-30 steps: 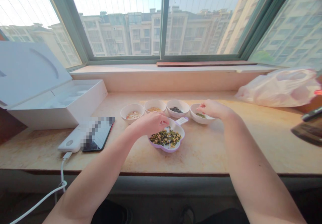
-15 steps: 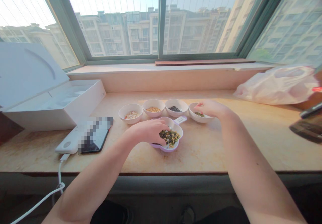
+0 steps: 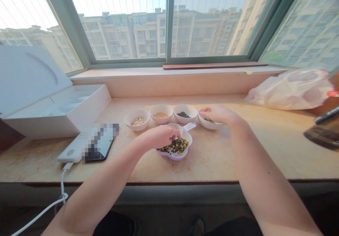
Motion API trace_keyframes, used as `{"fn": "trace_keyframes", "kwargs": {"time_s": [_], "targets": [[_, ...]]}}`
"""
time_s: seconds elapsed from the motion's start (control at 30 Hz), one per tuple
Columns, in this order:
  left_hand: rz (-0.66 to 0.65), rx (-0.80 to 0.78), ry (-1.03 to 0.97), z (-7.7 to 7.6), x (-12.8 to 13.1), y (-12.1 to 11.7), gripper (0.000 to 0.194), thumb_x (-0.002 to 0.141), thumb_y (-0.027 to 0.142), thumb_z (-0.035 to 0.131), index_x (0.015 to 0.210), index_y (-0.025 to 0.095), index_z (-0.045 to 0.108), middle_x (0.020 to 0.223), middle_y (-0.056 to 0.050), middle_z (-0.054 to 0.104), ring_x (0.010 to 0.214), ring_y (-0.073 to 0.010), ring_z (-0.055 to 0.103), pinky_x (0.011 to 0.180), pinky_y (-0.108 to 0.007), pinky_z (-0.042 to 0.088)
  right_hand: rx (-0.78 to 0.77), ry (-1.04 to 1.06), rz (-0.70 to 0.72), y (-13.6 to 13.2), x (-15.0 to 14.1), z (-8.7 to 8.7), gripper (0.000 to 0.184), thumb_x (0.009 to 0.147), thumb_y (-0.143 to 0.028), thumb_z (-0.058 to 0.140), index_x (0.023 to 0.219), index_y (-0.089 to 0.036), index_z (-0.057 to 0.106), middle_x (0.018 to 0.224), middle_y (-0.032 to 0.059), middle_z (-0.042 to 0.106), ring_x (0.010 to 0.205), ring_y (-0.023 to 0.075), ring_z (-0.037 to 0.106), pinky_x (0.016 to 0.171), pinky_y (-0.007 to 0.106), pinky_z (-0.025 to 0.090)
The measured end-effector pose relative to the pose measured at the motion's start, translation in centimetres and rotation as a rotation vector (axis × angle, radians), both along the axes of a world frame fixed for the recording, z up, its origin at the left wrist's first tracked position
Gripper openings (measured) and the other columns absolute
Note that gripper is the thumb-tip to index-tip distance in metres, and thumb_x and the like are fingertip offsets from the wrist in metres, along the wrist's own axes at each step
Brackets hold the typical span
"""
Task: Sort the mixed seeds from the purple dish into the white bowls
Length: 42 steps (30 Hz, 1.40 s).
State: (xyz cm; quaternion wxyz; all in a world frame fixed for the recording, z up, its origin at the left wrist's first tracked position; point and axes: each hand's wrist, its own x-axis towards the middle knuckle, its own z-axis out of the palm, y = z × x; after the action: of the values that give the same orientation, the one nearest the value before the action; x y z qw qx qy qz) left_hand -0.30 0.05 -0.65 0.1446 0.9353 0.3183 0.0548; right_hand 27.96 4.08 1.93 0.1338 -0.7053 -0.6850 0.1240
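Observation:
My left hand (image 3: 165,136) reaches into a white dish with a purple outside and a short handle (image 3: 189,126). Its fingers are drawn together at a mix of dark, green and yellow grains (image 3: 180,146); whatever lies between the fingertips is hidden. Over the rim of the rightmost white bowl (image 3: 215,125) is my right hand (image 3: 218,113), fingers bent down and pinched. That bowl has small greenish grains (image 3: 209,120) in it, and I cannot make out what the fingertips hold.
Left of it in a row stand bowls of black beans (image 3: 183,114), yellow grains (image 3: 160,115) and pale flat pieces (image 3: 138,121). Further left are a phone (image 3: 102,149), a power bank (image 3: 69,153) and an open white box (image 3: 87,112). A plastic bag (image 3: 288,91) lies right.
My left hand's fingers have closed together from a spread curl, and more of the mix in the dish shows. My right hand stays at the same bowl, almost unmoved.

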Motion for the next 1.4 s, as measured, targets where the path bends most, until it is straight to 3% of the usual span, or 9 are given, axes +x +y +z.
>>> {"fn": "trace_keyframes", "kwargs": {"time_s": [0.2, 0.43, 0.6, 0.73, 0.9, 1.0, 1.2, 1.3, 1.4], "targets": [[-0.075, 0.013, -0.047, 0.2, -0.1, 0.0, 0.064, 0.076, -0.006, 0.044, 0.129, 0.025, 0.065, 0.142, -0.003, 0.065, 0.121, -0.0210, 0.067, 0.099, -0.030, 0.053, -0.009, -0.023, -0.024, 0.1, 0.1, 0.1, 0.024, 0.081, -0.041, 0.067, 0.088, -0.021, 0.079, 0.077, 0.0073, 0.074, 0.074, 0.0238, 0.065, 0.068, 0.030, 0.046], [-0.009, 0.108, -0.171, 0.7, 0.0, -0.6, 0.063, 0.084, -0.004, 0.045, 0.138, 0.023, 0.061, 0.127, -0.006, 0.072, 0.117, -0.0212, 0.068, 0.098, -0.032, 0.054, 0.122, -0.070, -0.074, -0.3, -1.0, 0.5, 0.030, 0.091, -0.038, 0.061, 0.104, -0.019, 0.081, 0.105, 0.0130, 0.079, 0.095, 0.0275, 0.071, 0.077, 0.033, 0.048], [0.099, 0.195, -0.282, 0.9, -0.2, -0.6, 0.067, 0.084, -0.004, 0.046, 0.141, 0.027, 0.060, 0.119, -0.005, 0.073, 0.106, -0.0198, 0.070, 0.093, -0.033, 0.056, 0.305, 0.130, 0.122, -1.1, -3.3, 0.7, 0.030, 0.092, -0.035, 0.060, 0.101, -0.015, 0.081, 0.091, 0.0107, 0.079, 0.082, 0.0226, 0.068, 0.075, 0.032, 0.047], [0.169, 0.253, -0.370, 0.9, -0.3, -0.3, 0.076, 0.082, -0.004, 0.049, 0.150, 0.031, 0.051, 0.117, -0.004, 0.072, 0.098, -0.0187, 0.069, 0.087, -0.034, 0.058, 0.159, 0.412, 0.359, -2.1, -5.8, 0.2, 0.031, 0.089, -0.037, 0.063, 0.105, -0.017, 0.080, 0.086, 0.0056, 0.075, 0.070, 0.0162, 0.062, 0.064, 0.028, 0.044], [0.166, 0.337, -0.486, 0.3, -0.2, 0.4, 0.073, 0.084, -0.004, 0.051, 0.150, 0.027, 0.049, 0.116, -0.006, 0.071, 0.096, -0.0177, 0.069, 0.089, -0.035, 0.058, -0.119, 0.626, 0.538, -2.6, -7.8, -1.2, 0.046, 0.086, -0.061, 0.069, 0.091, -0.016, 0.076, 0.061, -0.0010, 0.058, 0.052, 0.0098, 0.047, 0.050, 0.024, 0.033], [0.154, 0.356, -0.477, -0.1, -0.2, 0.5, 0.066, 0.089, -0.001, 0.051, 0.148, 0.028, 0.051, 0.115, -0.006, 0.070, 0.094, -0.0171, 0.069, 0.084, -0.033, 0.059, -0.151, 0.705, 0.551, -2.6, -8.4, -1.9, 0.054, 0.082, -0.070, 0.071, 0.079, -0.016, 0.070, 0.053, -0.0049, 0.047, 0.047, 0.0079, 0.038, 0.047, 0.024, 0.027], [0.122, 0.374, -0.479, -0.1, -0.1, 0.4, 0.061, 0.092, 0.003, 0.051, 0.147, 0.030, 0.050, 0.121, -0.006, 0.066, 0.100, -0.0176, 0.069, 0.088, -0.034, 0.059, -0.087, 0.764, 0.551, -2.3, -8.6, -2.6, 0.050, 0.086, -0.065, 0.068, 0.077, -0.016, 0.070, 0.051, -0.0054, 0.046, 0.048, 0.0081, 0.035, 0.048, 0.025, 0.025], [0.184, 0.368, -0.495, -0.1, -0.1, 0.2, 0.059, 0.092, 0.009, 0.056, 0.148, 0.027, 0.046, 0.133, -0.009, 0.061, 0.108, -0.0205, 0.069, 0.094, -0.038, 0.059, -0.010, 0.752, 0.491, -2.0, -8.3, -2.5, 0.041, 0.087, -0.057, 0.070, 0.081, -0.016, 0.074, 0.057, -0.0027, 0.055, 0.051, 0.0097, 0.042, 0.050, 0.025, 0.030], [0.270, 0.287, -0.411, 0.2, -0.1, -0.1, 0.054, 0.091, 0.013, 0.058, 0.143, 0.023, 0.048, 0.132, -0.011, 0.061, 0.106, -0.0229, 0.070, 0.094, -0.041, 0.059, 0.202, 0.641, 0.367, -1.3, -7.8, -2.3, 0.029, 0.087, -0.044, 0.069, 0.087, -0.016, 0.079, 0.071, 0.0025, 0.070, 0.062, 0.0145, 0.056, 0.060, 0.028, 0.043]]}}
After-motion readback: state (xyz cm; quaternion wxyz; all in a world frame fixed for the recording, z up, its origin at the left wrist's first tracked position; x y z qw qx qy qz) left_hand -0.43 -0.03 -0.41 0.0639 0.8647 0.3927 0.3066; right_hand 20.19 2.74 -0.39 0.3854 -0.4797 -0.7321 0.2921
